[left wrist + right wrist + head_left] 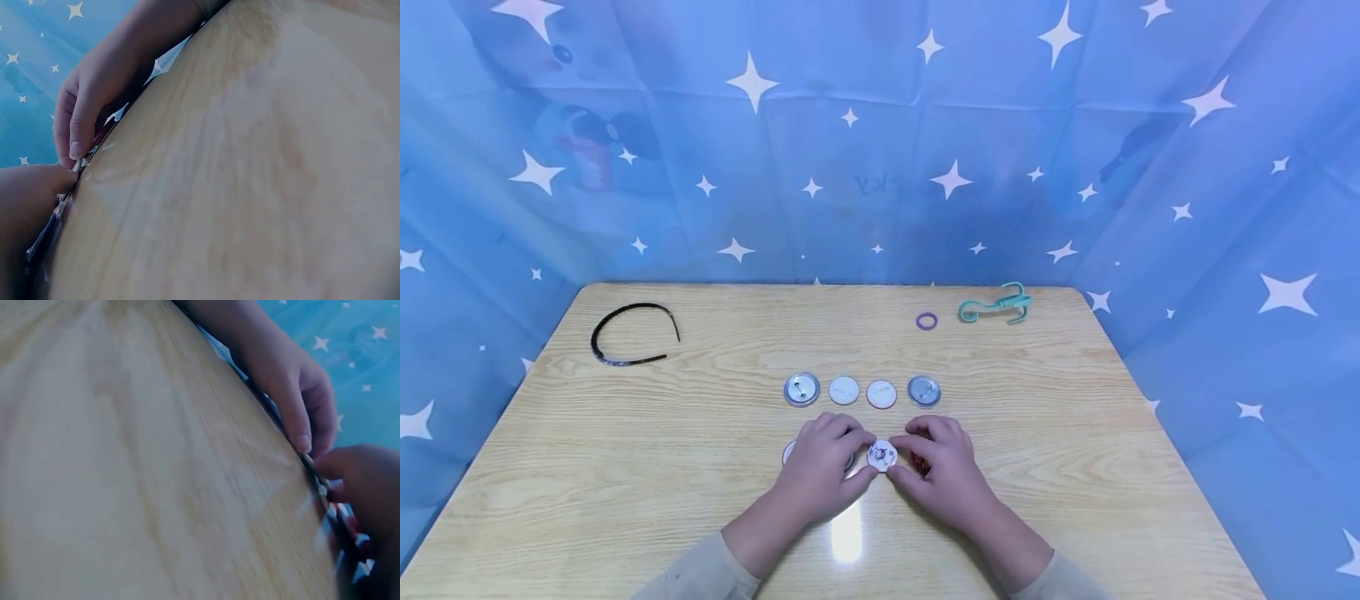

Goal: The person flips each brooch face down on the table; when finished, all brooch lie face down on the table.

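A round white button badge (882, 455) with a dark printed figure lies face up between my two hands. My left hand (823, 471) pinches its left edge with thumb and forefinger. On the other side, my right hand (946, 475) pinches the right edge the same way. Beneath the right fingers shows a red badge (920, 463), mostly covered. A dark badge (849, 462) and a pale-rimmed one (787, 452) peek out around the left hand. Both wrist views show the thumbs and fingertips meeting low at the tabletop; the badge there is too blurred to make out.
Behind the hands runs a row of badges lying pin side up, from a silver-rimmed badge (802, 389) to a grey badge (923, 391). Farther back are a black headband (598, 337), a purple hair tie (927, 321) and a teal hair claw (997, 306). A blue starred curtain (880, 142) surrounds the table.
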`<control>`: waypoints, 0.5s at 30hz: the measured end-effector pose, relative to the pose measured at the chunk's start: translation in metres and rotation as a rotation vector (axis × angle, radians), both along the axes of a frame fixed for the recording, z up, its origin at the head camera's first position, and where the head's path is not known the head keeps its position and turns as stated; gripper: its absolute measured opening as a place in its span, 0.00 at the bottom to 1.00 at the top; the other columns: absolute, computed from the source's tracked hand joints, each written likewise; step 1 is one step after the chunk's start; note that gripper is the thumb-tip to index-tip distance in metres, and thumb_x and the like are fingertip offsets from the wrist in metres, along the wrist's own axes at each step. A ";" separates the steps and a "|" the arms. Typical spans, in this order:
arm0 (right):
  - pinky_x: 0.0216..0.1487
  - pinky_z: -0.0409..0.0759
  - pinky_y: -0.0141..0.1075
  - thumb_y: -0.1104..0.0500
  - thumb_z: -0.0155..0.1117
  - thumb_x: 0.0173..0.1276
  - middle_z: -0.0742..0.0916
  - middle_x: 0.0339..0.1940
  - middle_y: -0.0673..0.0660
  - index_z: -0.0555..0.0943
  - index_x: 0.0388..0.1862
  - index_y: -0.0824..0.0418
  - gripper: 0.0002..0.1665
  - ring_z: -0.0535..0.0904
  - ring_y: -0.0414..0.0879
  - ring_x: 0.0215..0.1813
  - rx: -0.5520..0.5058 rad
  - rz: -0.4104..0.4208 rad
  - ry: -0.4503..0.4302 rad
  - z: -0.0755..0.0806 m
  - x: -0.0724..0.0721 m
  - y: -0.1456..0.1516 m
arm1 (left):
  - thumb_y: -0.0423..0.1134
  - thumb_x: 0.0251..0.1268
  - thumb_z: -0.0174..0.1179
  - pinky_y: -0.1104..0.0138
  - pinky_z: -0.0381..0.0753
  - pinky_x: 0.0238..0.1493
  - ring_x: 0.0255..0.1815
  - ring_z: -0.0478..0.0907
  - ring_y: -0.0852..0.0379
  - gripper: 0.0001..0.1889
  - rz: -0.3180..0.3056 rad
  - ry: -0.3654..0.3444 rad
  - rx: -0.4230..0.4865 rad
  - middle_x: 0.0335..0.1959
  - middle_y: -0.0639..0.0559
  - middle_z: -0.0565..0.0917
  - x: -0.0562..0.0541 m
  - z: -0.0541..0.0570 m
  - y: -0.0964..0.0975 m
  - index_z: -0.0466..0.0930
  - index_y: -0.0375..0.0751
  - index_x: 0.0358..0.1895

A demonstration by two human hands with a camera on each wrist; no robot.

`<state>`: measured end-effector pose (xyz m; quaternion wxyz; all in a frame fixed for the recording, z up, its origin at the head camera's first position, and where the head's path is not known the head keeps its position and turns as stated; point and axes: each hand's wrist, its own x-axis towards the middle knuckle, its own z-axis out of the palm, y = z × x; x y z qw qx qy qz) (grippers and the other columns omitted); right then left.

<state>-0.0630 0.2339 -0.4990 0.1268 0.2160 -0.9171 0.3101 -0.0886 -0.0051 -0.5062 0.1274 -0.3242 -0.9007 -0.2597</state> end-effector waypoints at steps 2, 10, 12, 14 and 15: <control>0.60 0.68 0.58 0.52 0.85 0.59 0.86 0.54 0.53 0.92 0.49 0.52 0.19 0.74 0.52 0.59 -0.014 0.009 0.000 0.000 0.001 -0.001 | 0.53 0.62 0.75 0.57 0.76 0.51 0.52 0.77 0.55 0.18 0.001 -0.015 0.007 0.49 0.58 0.84 0.000 0.000 0.000 0.90 0.52 0.51; 0.61 0.68 0.56 0.54 0.86 0.57 0.87 0.52 0.47 0.91 0.49 0.53 0.20 0.74 0.47 0.58 -0.044 0.002 -0.022 0.000 0.001 -0.003 | 0.51 0.63 0.76 0.55 0.75 0.55 0.53 0.76 0.56 0.16 0.013 -0.102 0.025 0.49 0.60 0.85 0.000 0.000 0.001 0.89 0.53 0.51; 0.61 0.68 0.56 0.54 0.86 0.57 0.88 0.51 0.46 0.91 0.49 0.52 0.20 0.75 0.46 0.58 -0.052 0.002 -0.027 -0.001 0.000 -0.003 | 0.50 0.63 0.76 0.56 0.74 0.55 0.52 0.76 0.57 0.15 0.019 -0.127 0.043 0.45 0.63 0.85 0.000 0.000 0.001 0.88 0.53 0.51; 0.61 0.68 0.55 0.54 0.86 0.57 0.88 0.51 0.45 0.91 0.49 0.51 0.20 0.75 0.46 0.58 -0.061 0.002 -0.031 -0.002 0.000 -0.003 | 0.48 0.63 0.76 0.57 0.73 0.54 0.51 0.75 0.59 0.14 0.023 -0.152 0.063 0.41 0.66 0.84 0.000 0.000 0.002 0.88 0.54 0.50; 0.61 0.68 0.55 0.54 0.86 0.58 0.88 0.50 0.44 0.91 0.49 0.50 0.20 0.75 0.46 0.58 -0.066 0.001 -0.033 -0.002 0.000 -0.003 | 0.47 0.63 0.76 0.57 0.72 0.54 0.50 0.75 0.60 0.14 0.025 -0.161 0.073 0.40 0.67 0.83 0.000 -0.001 0.002 0.88 0.54 0.50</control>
